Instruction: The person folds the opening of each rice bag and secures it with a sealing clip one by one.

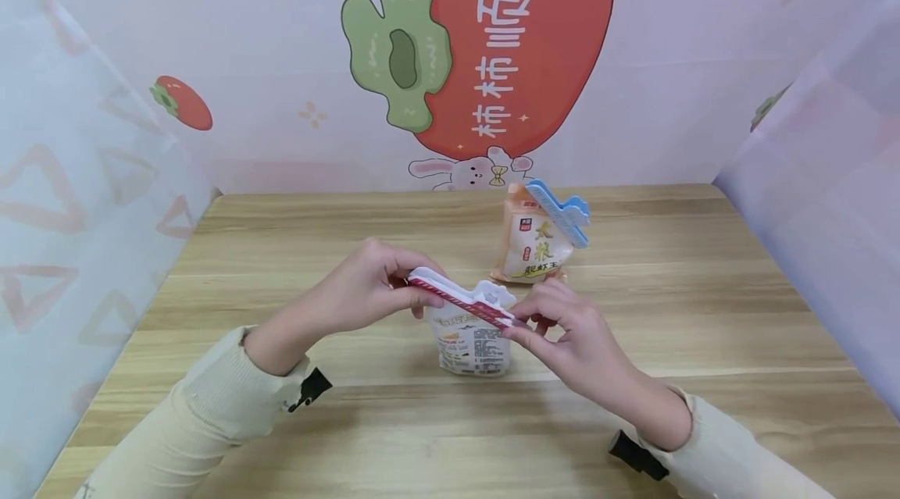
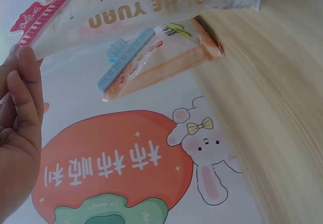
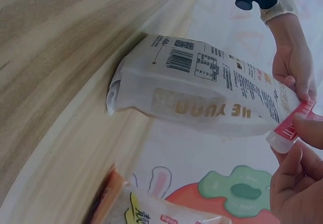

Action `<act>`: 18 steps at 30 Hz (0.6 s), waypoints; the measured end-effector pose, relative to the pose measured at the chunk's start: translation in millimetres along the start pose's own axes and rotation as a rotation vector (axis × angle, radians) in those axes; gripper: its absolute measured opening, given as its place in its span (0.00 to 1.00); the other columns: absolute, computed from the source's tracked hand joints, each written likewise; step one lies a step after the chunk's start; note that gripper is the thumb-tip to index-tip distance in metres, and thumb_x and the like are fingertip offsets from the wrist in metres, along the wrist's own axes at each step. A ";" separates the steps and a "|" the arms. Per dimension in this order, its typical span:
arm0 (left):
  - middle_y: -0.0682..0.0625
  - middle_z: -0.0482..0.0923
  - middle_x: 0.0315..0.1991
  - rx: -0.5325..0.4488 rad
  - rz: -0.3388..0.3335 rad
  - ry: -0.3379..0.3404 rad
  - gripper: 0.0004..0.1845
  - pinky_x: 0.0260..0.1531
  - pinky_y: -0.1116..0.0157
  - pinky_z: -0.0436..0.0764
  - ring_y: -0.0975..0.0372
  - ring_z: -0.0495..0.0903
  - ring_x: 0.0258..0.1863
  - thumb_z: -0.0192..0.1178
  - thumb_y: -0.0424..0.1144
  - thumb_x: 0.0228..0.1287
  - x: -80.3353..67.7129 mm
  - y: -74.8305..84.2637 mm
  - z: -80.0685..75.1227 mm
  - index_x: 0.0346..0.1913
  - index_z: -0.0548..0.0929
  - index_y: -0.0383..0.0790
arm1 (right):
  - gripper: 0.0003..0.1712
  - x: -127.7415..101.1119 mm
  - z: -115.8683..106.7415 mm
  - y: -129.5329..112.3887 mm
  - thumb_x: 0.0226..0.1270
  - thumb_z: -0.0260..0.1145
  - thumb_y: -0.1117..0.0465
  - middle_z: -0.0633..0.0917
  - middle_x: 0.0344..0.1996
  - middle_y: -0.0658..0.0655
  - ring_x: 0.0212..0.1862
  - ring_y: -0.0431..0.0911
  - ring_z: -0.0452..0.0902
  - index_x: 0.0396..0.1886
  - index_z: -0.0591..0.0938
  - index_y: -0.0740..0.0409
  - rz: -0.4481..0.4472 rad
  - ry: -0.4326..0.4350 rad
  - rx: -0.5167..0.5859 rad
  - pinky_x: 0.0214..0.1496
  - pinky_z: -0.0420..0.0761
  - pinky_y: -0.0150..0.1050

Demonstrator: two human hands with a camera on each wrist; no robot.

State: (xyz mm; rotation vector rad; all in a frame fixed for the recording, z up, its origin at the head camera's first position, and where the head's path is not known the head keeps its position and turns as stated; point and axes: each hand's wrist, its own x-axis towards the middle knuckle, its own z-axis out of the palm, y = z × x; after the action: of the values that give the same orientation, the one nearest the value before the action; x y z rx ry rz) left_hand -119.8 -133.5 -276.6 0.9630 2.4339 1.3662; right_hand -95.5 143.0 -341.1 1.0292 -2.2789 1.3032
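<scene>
A white printed food bag (image 1: 473,351) stands upright on the table in front of me, with a red-and-white bag clip (image 1: 460,304) lying across its top edge. My left hand (image 1: 369,286) pinches the left end of this clip between thumb and fingers. At the opposite end, my right hand (image 1: 573,327) pinches the clip the same way. The right wrist view shows the bag's side with gold lettering (image 3: 212,109) and the clip (image 3: 292,123) across its top, both hands at it.
Behind the white bag stands an orange-and-clear food bag (image 1: 529,245) with a blue bag clip (image 1: 558,212) slanting across its top corner. Printed cloth walls enclose the wooden table (image 1: 316,436) at the back and both sides.
</scene>
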 end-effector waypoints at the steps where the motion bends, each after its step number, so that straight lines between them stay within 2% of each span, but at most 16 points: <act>1: 0.47 0.88 0.36 0.002 -0.010 0.001 0.10 0.23 0.68 0.81 0.65 0.82 0.23 0.70 0.29 0.58 0.1 -0.3 -0.1 0.44 0.88 0.37 | 0.14 0.2 0.4 -0.1 0.49 0.78 0.71 0.82 0.27 0.45 0.33 0.40 0.73 0.33 0.86 0.52 0.004 0.002 -0.006 0.31 0.76 0.25; 14: 0.47 0.88 0.37 0.039 -0.077 0.024 0.10 0.22 0.68 0.80 0.65 0.82 0.24 0.70 0.29 0.58 -0.4 0.4 -1.6 0.43 0.88 0.38 | 0.15 2.9 6.7 -2.2 0.46 0.79 0.72 0.84 0.27 0.46 0.33 0.39 0.73 0.34 0.88 0.55 -0.037 0.056 -0.067 0.33 0.75 0.23; 18: 0.47 0.88 0.37 0.053 -0.071 0.026 0.10 0.22 0.69 0.80 0.66 0.83 0.24 0.70 0.29 0.58 -0.1 0.5 -1.3 0.43 0.88 0.38 | 0.15 3.0 7.3 -3.3 0.45 0.79 0.72 0.85 0.29 0.47 0.33 0.40 0.73 0.34 0.88 0.56 -0.060 0.065 -0.101 0.33 0.75 0.23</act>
State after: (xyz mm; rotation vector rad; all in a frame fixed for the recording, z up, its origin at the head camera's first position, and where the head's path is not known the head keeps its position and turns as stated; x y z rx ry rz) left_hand -120.1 -134.3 -275.5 0.8663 2.5100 1.3053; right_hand -94.7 134.5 -341.2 0.9986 -2.2235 1.1686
